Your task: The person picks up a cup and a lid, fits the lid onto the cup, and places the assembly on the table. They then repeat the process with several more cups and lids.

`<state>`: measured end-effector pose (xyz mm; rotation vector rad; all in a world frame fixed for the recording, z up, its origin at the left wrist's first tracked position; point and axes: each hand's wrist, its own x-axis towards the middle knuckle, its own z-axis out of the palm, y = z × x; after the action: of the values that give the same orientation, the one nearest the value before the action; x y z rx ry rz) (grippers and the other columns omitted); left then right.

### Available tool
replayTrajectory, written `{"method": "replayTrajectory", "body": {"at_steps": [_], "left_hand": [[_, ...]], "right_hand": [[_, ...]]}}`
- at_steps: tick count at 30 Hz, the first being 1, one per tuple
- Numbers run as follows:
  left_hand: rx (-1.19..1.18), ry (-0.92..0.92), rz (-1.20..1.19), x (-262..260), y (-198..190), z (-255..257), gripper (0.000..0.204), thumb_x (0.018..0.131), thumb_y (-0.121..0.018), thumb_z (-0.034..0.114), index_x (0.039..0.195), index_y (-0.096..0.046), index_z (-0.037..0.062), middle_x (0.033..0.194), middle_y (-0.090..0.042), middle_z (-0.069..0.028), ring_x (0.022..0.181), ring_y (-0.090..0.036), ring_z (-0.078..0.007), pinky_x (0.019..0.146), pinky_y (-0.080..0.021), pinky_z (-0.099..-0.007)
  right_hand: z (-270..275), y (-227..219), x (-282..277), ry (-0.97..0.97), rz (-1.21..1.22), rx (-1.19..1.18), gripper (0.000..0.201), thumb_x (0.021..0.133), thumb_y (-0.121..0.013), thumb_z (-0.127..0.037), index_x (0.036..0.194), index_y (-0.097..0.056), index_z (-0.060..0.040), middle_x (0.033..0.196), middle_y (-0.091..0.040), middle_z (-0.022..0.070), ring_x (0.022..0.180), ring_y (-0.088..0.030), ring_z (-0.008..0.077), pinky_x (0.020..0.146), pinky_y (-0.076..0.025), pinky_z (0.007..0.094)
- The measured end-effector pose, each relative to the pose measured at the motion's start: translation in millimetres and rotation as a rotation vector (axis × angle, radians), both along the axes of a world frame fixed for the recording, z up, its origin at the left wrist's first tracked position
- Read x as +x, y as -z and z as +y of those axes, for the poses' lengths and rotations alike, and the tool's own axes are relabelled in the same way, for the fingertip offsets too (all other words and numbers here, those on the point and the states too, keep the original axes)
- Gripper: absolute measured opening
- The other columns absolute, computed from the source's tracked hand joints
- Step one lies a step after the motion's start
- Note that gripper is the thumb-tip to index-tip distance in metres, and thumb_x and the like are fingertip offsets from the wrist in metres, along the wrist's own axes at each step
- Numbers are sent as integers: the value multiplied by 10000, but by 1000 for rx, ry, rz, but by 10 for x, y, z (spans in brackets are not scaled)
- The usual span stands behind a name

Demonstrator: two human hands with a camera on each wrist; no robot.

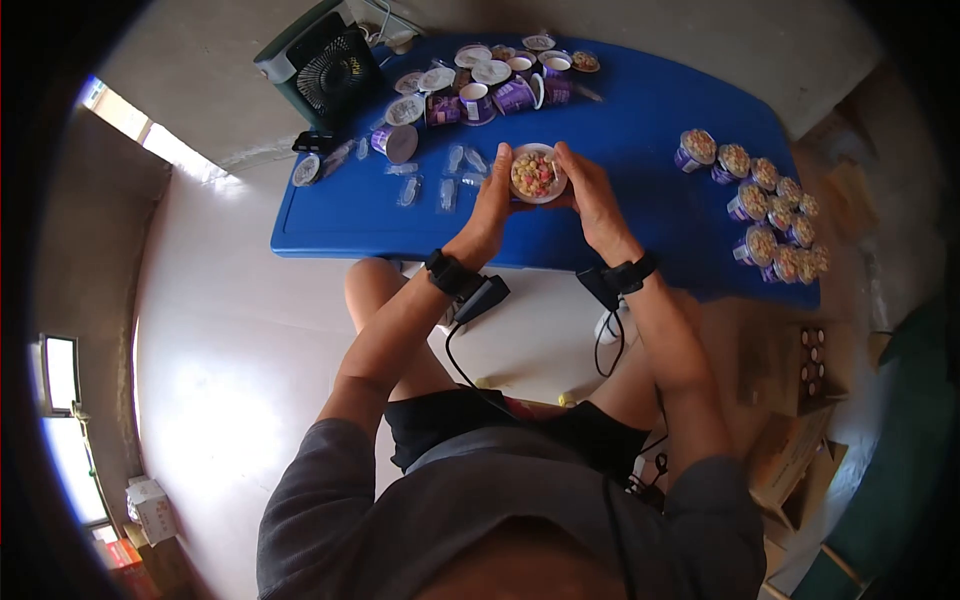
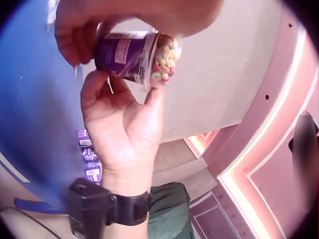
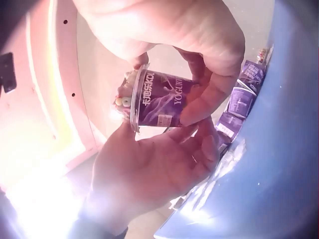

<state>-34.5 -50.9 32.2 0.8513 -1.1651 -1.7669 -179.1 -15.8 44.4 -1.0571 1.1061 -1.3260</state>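
Both hands grip one purple yogurt cup between them above the blue table [image 1: 350,225]. Seen from above, the cup [image 1: 537,174] shows pale, yellow and red cereal pieces at its top. My left hand [image 1: 483,215] is on its left side and my right hand [image 1: 602,212] on its right. Fingers curl round the purple wall of the cup [image 2: 121,56] in the left wrist view, thumbs near the clear rim. White lettering faces the right wrist camera on the cup [image 3: 162,99]; the fingers hide part of its wall.
Several cereal-topped cups [image 1: 752,203] stand at the table's right end. Purple cups [image 1: 476,102] and round tops [image 1: 491,72] crowd the back. Small clear packets [image 1: 448,193] lie left of my hands. A fan [image 1: 332,70] stands back left; cardboard boxes [image 1: 790,460] are on the floor at right.
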Motion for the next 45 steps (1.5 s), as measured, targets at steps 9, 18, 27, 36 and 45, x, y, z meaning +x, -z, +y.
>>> {"method": "replayTrajectory", "body": {"at_steps": [9,18,27,36,45], "left_hand": [[-17,82,-126,-196,-121,-203,594,963,-337,572,1044,-605,48,961,-655,-66,903,-621,-147,853,-479,-301],[59,-7,-34,-392,-64,-107,587,974,-337,548,1108,-572,27,1045,-628,-83,959,-608,-153,882,-468,-313],[-29,-75,-82,-226,78,-95,583,976,-349,543,1100,-562,15,986,-623,-79,888,-599,-143,788,-476,-281],[-29,-109,-16,-228,216,-80,618,970,-335,567,1074,-546,-5,912,-613,-67,831,-594,-143,766,-478,-270],[30,-83,45,-259,180,-103,637,966,-360,563,1182,-519,-15,1068,-583,-97,1023,-549,-142,902,-434,-274]], "right_hand": [[-41,86,-100,164,-108,43,524,926,-477,-538,968,-581,-25,769,-596,45,563,-576,102,428,-481,230],[-46,95,-82,381,-135,43,538,914,-496,-547,988,-575,-20,802,-598,46,624,-583,96,429,-450,223],[-37,131,-57,192,8,58,490,933,-476,-537,932,-609,-66,799,-577,-6,674,-540,47,520,-404,209],[-102,230,99,349,-46,-6,473,958,-455,-503,1027,-578,-52,866,-582,-2,746,-546,59,593,-445,215],[-92,279,78,330,-213,-19,419,955,-494,-469,962,-587,-60,881,-563,-3,795,-532,70,663,-451,244]]}}
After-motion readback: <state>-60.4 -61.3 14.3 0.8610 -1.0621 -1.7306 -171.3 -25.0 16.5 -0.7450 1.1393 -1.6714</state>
